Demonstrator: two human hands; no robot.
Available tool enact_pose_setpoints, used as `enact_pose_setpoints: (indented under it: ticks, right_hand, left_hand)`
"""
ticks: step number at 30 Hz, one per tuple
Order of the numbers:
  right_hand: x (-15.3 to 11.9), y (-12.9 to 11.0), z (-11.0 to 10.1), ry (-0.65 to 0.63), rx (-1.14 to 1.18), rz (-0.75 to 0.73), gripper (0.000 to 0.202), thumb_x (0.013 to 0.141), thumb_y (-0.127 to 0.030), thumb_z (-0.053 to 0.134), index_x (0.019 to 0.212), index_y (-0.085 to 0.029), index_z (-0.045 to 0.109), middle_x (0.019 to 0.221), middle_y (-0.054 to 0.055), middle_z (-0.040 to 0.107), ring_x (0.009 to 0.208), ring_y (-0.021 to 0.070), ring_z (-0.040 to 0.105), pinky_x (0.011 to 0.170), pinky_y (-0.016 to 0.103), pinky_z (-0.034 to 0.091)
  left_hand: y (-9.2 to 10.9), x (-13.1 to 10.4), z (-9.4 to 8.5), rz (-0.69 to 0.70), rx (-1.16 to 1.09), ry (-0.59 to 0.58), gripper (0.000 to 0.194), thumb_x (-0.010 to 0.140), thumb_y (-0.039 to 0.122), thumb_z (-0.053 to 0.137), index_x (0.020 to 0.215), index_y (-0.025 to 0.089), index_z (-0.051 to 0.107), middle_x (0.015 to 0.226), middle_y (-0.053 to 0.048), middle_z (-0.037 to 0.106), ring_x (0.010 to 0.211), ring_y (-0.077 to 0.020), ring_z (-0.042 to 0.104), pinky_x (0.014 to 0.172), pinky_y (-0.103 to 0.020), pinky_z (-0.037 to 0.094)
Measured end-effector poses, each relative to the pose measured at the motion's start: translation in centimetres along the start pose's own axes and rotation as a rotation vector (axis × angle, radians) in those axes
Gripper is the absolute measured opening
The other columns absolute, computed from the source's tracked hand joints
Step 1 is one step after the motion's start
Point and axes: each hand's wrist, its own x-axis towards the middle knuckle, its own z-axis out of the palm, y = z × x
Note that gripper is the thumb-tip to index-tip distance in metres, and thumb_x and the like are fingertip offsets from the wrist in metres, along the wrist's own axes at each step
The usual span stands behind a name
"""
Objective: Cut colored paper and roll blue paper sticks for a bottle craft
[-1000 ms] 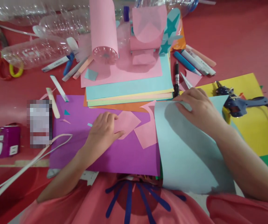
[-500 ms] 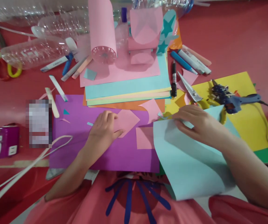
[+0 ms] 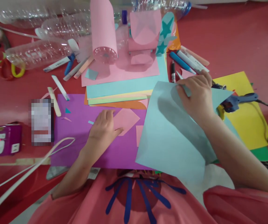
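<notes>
A large light blue sheet of paper point(image 3: 171, 130) is pinched at its upper edge by my right hand point(image 3: 196, 95), with the thumb near the edge. The sheet hangs toward my lap and covers part of the purple paper point(image 3: 115, 155). My left hand point(image 3: 102, 126) rests on the purple paper at the left side of a pink paper piece point(image 3: 128, 121). Its thumb lies over that piece, apart from the fingers. Another pink scrap point(image 3: 138, 135) is partly hidden under the blue sheet.
Behind are stacked coloured papers point(image 3: 124, 85), a pink-wrapped bottle point(image 3: 103, 28), clear bottles point(image 3: 38, 53) and markers point(image 3: 182, 62). On the right, a blue glue gun point(image 3: 232, 104) sits on yellow paper point(image 3: 246, 127). A phone point(image 3: 42, 121) and purple power adapter point(image 3: 6, 140) are left.
My right hand has lifted the blue sheet up and away from me, and the sheet swung left over the pink scraps. The scissors are now mostly covered. My left hand stays in place.
</notes>
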Motion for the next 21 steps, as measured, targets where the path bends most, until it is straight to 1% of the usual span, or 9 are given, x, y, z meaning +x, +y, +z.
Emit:
enact_pose_setpoints:
  ticks: [4,7,9,11,12,15,17,19,21]
  right_hand:
    - [0.6,-0.4,0.5,-0.003,0.066,0.024,0.018,0.093,-0.028,0.046,0.087,-0.024,0.063,0.084,0.006,0.072,0.091,0.0236,0.065,0.111,0.054,0.034]
    - [0.7,-0.9,1.1,-0.048,0.111,-0.01,0.019,0.092,-0.027,0.045,0.087,-0.024,0.063,0.083,0.005,0.072,0.089,0.024,0.065,0.11,0.055,0.034]
    - [0.8,-1.3,1.7,-0.075,0.136,-0.024,0.02,0.092,-0.027,0.044,0.087,-0.024,0.063,0.083,0.004,0.072,0.087,0.0246,0.065,0.108,0.056,0.035]
    - [1.0,-1.7,2.4,-0.112,0.16,-0.02,0.021,0.092,-0.026,0.043,0.089,-0.025,0.064,0.085,0.004,0.071,0.088,0.0252,0.064,0.107,0.057,0.036]
    - [1.1,-1.9,2.8,-0.128,0.169,-0.014,0.022,0.093,-0.026,0.042,0.09,-0.025,0.064,0.085,0.005,0.071,0.089,0.0255,0.064,0.108,0.057,0.036]
    - [1.7,-2.4,3.7,-0.179,0.188,-0.018,0.022,0.093,-0.025,0.042,0.096,-0.027,0.064,0.088,0.004,0.07,0.093,0.0266,0.064,0.111,0.061,0.032]
    - [2.1,-2.9,4.1,-0.204,0.205,-0.043,0.023,0.092,-0.024,0.043,0.103,-0.028,0.063,0.092,0.004,0.07,0.098,0.0273,0.063,0.113,0.063,0.029]
    - [2.1,-3.5,4.3,-0.205,0.226,-0.065,0.029,0.091,-0.023,0.044,0.114,-0.028,0.061,0.106,0.005,0.069,0.109,0.0286,0.061,0.114,0.063,0.028]
    - [1.8,-4.3,4.1,-0.201,0.258,-0.087,0.037,0.092,-0.023,0.044,0.126,-0.027,0.056,0.124,0.007,0.064,0.121,0.0294,0.056,0.113,0.062,0.031]
  left_hand:
    - [0.1,0.2,0.0,-0.004,-0.048,-0.051,0.025,0.078,0.022,0.068,0.097,0.019,0.052,0.095,-0.008,0.06,0.095,-0.0267,0.06,0.087,-0.043,0.052]
    - [0.4,0.5,-0.1,-0.086,-0.081,-0.11,0.019,0.076,0.021,0.068,0.086,0.02,0.052,0.094,-0.008,0.06,0.096,-0.0276,0.06,0.088,-0.043,0.051]
    - [0.5,0.6,-0.5,-0.189,-0.156,-0.154,0.016,0.077,0.019,0.064,0.087,0.02,0.051,0.094,-0.008,0.061,0.095,-0.0264,0.062,0.086,-0.04,0.051]
    - [0.2,0.8,-1.2,-0.274,-0.301,-0.21,0.013,0.08,0.02,0.057,0.092,0.02,0.051,0.09,-0.004,0.064,0.086,-0.0218,0.064,0.078,-0.034,0.052]
    - [0.0,0.9,-1.6,-0.291,-0.377,-0.224,0.015,0.082,0.023,0.054,0.096,0.021,0.051,0.089,-0.002,0.065,0.082,-0.0201,0.064,0.074,-0.032,0.051]
    - [-1.0,1.6,-2.9,-0.26,-0.534,-0.17,0.02,0.083,0.03,0.049,0.101,0.022,0.054,0.094,-0.001,0.068,0.084,-0.0179,0.064,0.074,-0.028,0.051]
    - [-1.5,2.4,-3.4,-0.228,-0.553,-0.149,0.022,0.082,0.03,0.047,0.1,0.022,0.057,0.095,-0.002,0.07,0.086,-0.0177,0.065,0.076,-0.027,0.051]
    - [-1.8,3.6,-3.4,-0.181,-0.529,-0.172,0.027,0.082,0.027,0.046,0.104,0.022,0.061,0.102,-0.002,0.071,0.092,-0.0187,0.065,0.081,-0.027,0.051]
    - [-1.7,4.8,-3.1,-0.164,-0.475,-0.159,0.032,0.082,0.023,0.045,0.108,0.024,0.063,0.108,-0.002,0.071,0.096,-0.0196,0.065,0.083,-0.029,0.051]
